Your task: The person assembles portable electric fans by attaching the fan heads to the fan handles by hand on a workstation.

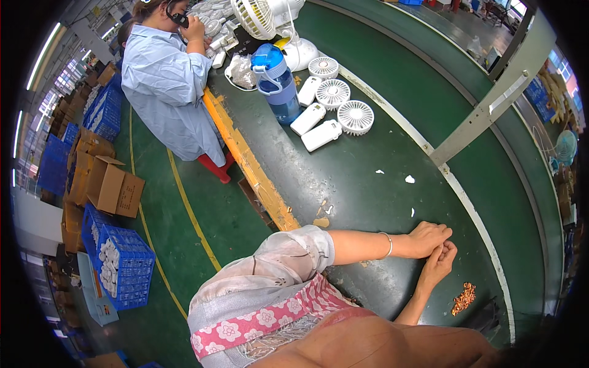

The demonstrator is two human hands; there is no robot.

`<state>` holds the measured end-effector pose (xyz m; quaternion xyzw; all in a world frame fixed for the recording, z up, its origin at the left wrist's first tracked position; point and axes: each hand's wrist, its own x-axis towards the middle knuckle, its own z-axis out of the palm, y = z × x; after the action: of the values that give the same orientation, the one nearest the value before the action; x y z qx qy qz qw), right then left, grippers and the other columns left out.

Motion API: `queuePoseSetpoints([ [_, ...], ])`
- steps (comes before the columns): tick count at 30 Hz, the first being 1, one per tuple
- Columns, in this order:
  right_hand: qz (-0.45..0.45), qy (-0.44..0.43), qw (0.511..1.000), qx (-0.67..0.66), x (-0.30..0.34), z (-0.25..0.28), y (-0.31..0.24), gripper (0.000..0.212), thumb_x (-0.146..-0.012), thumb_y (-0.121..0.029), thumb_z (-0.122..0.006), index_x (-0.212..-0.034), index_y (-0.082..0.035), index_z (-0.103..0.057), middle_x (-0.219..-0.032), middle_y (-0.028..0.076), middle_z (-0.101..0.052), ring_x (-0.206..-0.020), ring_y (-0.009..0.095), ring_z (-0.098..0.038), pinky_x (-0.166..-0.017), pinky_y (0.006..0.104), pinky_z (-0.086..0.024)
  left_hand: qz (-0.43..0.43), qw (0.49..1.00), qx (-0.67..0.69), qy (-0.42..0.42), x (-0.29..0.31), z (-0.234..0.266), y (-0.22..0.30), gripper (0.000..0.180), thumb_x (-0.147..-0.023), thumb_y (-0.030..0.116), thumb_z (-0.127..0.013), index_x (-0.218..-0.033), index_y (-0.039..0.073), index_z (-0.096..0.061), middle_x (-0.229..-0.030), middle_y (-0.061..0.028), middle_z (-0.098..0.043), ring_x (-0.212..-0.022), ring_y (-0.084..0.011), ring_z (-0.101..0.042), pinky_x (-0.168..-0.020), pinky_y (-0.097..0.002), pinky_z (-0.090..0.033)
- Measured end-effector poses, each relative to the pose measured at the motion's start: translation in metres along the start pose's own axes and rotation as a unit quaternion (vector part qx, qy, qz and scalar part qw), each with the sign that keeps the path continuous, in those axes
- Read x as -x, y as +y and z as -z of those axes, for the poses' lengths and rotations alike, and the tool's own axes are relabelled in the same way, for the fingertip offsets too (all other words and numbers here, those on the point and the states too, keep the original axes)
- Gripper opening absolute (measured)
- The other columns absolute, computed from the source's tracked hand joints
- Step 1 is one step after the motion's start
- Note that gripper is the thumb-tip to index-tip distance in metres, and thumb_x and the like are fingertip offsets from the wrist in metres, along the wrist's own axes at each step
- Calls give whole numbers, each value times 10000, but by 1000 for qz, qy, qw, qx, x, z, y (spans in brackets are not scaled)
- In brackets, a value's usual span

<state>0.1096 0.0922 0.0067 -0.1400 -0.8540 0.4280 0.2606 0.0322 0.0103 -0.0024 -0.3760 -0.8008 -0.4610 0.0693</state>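
Two hands (427,240) touching, orange pile (464,299) nearby, rightward

We are in a factory workshop, and it seems to us an assembly hall. Beside the working surface (264,165) we see a long green belt (399,83). Similar small white fans (333,94) lie in a group, a blue crate (136,288) contains many white parts (109,264), and yellow lines (192,212) mark the green floor (215,205) under tube lights (43,56).

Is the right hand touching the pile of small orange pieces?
Apart. The head view shows bare dark tabletop between the right hand and the orange pile.
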Motion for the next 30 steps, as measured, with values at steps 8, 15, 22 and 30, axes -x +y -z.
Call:
queuePoseSetpoints([
  [8, 5, 0, 1000, -2, 0, 0, 0, 166, -934, -139, -520, -1002, 13, -529, -754, 62, -599, -639, 98, -553, -571, 247, -455, -5, 1000, 16, 7, 1, 1, 0, 214, -727, 133, -643, -819, 12, -492, -766, -162, -564, -724, -343, -614, -595, -421, -477],
  [15, 4, -2, 1000, -16, 1, 0, 0, 156, -938, -124, -515, -1007, 15, -525, -766, 57, -599, -648, 90, -550, -574, 237, -454, -3, 1000, 20, 1, 0, 3, 1, 208, -726, 123, -640, -821, 13, -491, -770, -159, -565, -733, -341, -616, -604, -424, -481],
  [22, -3, -4, 1000, -7, 1, 1, -1, 158, -940, -126, -514, -1008, 16, -521, -772, 55, -597, -653, 93, -552, -580, 236, -456, -3, 1000, 18, -5, 1, 4, 2, 209, -726, 121, -639, -827, 14, -491, -780, -156, -567, -737, -338, -618, -612, -422, -482],
  [30, -21, -14, 1000, -8, 0, 2, -6, 152, -931, -106, -510, -1012, 22, -522, -813, 94, -611, -686, 136, -583, -621, 275, -484, -3, 1000, 10, -6, 0, 2, 0, 214, -729, 123, -640, -838, 13, -492, -783, -155, -567, -739, -336, -620, -610, -422, -481],
])
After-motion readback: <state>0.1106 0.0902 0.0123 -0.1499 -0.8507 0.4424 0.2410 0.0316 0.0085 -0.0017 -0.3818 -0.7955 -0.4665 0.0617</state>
